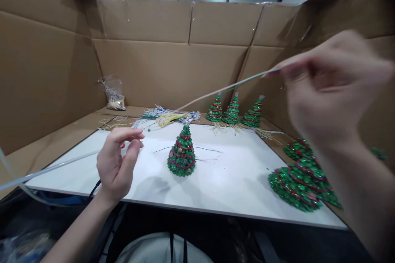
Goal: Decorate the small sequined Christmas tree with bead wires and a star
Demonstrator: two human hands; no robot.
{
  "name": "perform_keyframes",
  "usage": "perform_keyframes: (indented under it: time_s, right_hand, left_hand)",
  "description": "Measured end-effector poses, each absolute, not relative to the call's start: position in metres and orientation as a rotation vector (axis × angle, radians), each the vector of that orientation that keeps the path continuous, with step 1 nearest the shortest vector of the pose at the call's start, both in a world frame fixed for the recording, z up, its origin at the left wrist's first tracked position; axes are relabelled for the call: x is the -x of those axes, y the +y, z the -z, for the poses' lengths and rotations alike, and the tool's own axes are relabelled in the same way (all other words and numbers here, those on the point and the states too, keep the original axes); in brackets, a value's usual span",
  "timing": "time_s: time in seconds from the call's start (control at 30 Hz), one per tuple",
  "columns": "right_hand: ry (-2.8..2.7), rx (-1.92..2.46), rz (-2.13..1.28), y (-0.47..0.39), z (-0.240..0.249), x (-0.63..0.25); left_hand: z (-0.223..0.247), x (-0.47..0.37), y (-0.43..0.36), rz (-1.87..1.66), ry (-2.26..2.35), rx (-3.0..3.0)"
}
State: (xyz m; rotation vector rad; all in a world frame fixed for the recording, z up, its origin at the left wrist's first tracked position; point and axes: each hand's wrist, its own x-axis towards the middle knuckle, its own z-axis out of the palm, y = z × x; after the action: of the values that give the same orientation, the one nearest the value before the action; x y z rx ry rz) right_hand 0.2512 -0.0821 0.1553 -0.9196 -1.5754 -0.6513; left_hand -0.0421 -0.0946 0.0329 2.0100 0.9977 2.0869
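Note:
My right hand (330, 86), blurred by motion, is raised at the right and pinches the end of a long white strand (222, 89) with a thin green strand alongside. The strand slants down left to the bundle of white and yellow strands (169, 116) at the back of the board. My left hand (119, 160) is curled low over the board's left side. A pale translucent tube (61, 164) runs into it from the left; its end is hidden by the fingers. Between the hands, a small green Christmas tree with red garland (182, 152) stands upright, touched by neither.
Three similar trees (233, 109) stand at the back right. Several larger green trees (299, 181) lie at the right, partly behind my right forearm. Loose dark strands lie on the white board (228, 181). A clear bag (114, 92) sits back left; cardboard walls (166, 70) surround the table.

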Motion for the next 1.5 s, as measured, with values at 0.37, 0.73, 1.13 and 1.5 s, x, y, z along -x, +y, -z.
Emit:
perform_keyframes:
  time_s: [0.37,0.73,1.13,1.5]
  right_hand:
    - [-1.878,0.745,0.262,-0.067,-0.058,-0.193]
    - [-1.964,0.701,0.144,-0.068,-0.040,-0.214]
    - [-1.945,0.639,0.230,-0.070,-0.037,-0.214]
    - [-1.954,0.623,0.185,-0.066,-0.036,-0.210]
  left_hand:
    - [-0.045,0.003,-0.084,-1.320,0.995,-2.597]
    - [-0.031,-0.010,-0.073,-1.342,0.921,-2.614]
    - [-0.027,-0.013,-0.069,-1.406,0.888,-2.802]
    - [-0.023,-0.013,-0.069,-1.395,0.896,-2.808]
